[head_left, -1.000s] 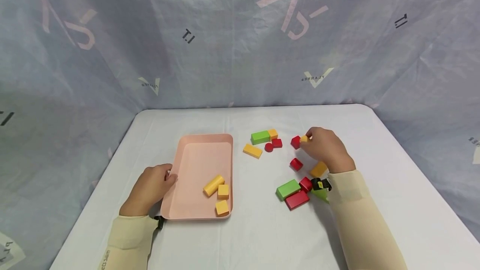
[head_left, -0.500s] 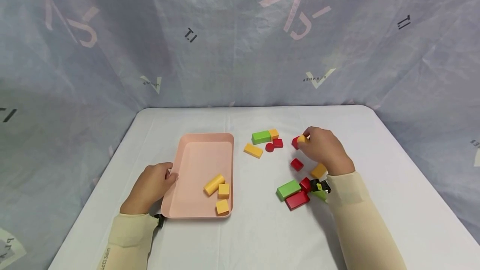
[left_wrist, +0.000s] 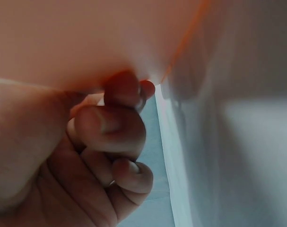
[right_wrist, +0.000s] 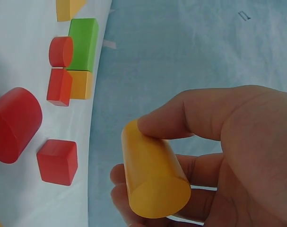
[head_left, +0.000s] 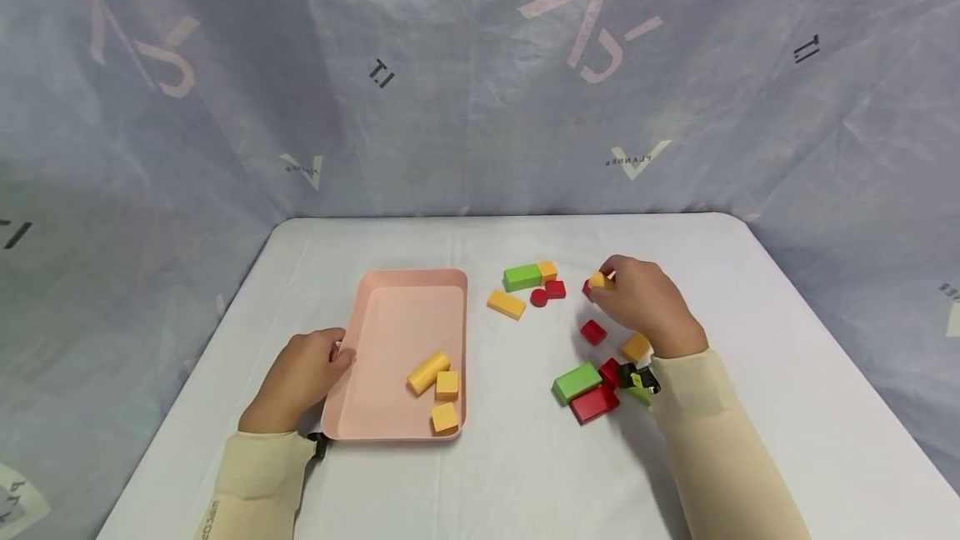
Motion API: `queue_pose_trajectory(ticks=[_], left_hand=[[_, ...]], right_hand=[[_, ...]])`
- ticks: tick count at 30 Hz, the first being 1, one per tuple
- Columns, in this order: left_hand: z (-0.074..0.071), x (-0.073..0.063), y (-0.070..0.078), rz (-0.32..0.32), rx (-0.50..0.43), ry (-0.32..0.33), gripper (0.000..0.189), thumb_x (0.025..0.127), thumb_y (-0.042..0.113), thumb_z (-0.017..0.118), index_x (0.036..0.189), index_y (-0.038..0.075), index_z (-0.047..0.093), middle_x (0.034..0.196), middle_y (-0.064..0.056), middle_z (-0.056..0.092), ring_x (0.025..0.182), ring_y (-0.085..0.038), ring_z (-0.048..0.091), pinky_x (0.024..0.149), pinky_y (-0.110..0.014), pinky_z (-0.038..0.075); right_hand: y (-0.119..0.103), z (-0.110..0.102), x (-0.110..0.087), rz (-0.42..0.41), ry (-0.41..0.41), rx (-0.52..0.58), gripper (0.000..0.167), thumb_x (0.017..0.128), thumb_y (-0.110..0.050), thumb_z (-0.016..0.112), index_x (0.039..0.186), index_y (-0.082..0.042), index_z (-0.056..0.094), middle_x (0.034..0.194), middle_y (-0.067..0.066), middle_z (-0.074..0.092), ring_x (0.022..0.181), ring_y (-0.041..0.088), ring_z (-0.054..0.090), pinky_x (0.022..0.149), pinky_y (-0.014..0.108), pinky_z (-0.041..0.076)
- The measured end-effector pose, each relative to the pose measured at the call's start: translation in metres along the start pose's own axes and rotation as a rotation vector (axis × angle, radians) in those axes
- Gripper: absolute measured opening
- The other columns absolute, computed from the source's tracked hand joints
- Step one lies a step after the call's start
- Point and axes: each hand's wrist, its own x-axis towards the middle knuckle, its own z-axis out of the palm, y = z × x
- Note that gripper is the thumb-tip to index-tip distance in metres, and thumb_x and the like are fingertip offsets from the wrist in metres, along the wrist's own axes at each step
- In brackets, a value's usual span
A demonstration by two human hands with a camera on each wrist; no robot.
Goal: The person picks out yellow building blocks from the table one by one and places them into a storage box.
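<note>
A pink tray (head_left: 412, 315) lies on the left half of the table, and my left hand (head_left: 300, 377) grips its left edge. In the left wrist view the curled fingers (left_wrist: 119, 127) come up against the tray's underside. My right hand (head_left: 645, 302) pinches a yellow cylinder block (right_wrist: 155, 175) between thumb and fingers. It is held above the table beside a red cube (right_wrist: 58, 161); the head view shows little of it. Inside the tray are another yellow cylinder (head_left: 428, 372) and two yellow cubes (head_left: 447, 386) along the right wall.
Toward the back lie a green block (head_left: 522, 277), a flat yellow block (head_left: 506, 304) and small red pieces. Below the right hand are a red cylinder (head_left: 593, 332) and a yellow block (head_left: 636, 347). Nearer stand a green block (head_left: 577, 383) and a red block (head_left: 595, 403).
My right hand has shifted slightly left with the yellow cylinder, which now overlaps more of the red cube in the head view. The left hand stays on the tray's edge.
</note>
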Motion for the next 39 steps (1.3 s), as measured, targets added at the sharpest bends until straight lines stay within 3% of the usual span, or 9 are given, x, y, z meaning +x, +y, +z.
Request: queue_pose_trajectory(ticks=[17,24,31,39], left_hand=[[0.000,0.002,-0.001,0.004,0.005,0.003,0.021,0.097,0.013,0.065,0.078,0.012,0.057,0.058,0.003,0.041,0.051,-0.012,0.038,0.050,-0.028,0.030],[0.002,0.003,-0.002,0.004,0.007,0.003,0.030,0.097,0.012,0.066,0.073,0.013,0.049,0.059,0.004,0.036,0.052,-0.012,0.035,0.050,-0.027,0.027],[0.002,0.004,-0.002,-0.001,0.007,0.004,0.023,0.097,0.013,0.065,0.077,0.013,0.054,0.058,0.004,0.037,0.052,-0.012,0.037,0.050,-0.029,0.029],[0.004,0.002,-0.003,-0.002,0.000,-0.002,0.027,0.098,0.013,0.065,0.075,0.013,0.051,0.059,0.004,0.036,0.052,-0.012,0.036,0.051,-0.028,0.028]], right_hand=[[-0.005,-0.001,-0.001,-0.040,0.032,-0.035,0.038,0.096,-0.035,0.063,0.123,-0.009,0.065,0.110,0.011,0.070,0.093,0.027,0.061,0.078,0.043,0.051],[-0.006,-0.001,-0.003,-0.047,0.019,-0.035,0.038,0.096,-0.034,0.062,0.124,-0.008,0.065,0.109,0.012,0.069,0.092,0.028,0.061,0.077,0.042,0.051],[-0.010,-0.001,-0.003,-0.053,0.014,-0.048,0.038,0.095,-0.032,0.061,0.125,-0.008,0.064,0.102,0.010,0.068,0.087,0.026,0.060,0.071,0.038,0.049],[-0.012,0.003,-0.004,-0.052,0.003,-0.050,0.038,0.095,-0.032,0.062,0.125,-0.008,0.064,0.100,0.010,0.068,0.088,0.026,0.060,0.072,0.039,0.048]])
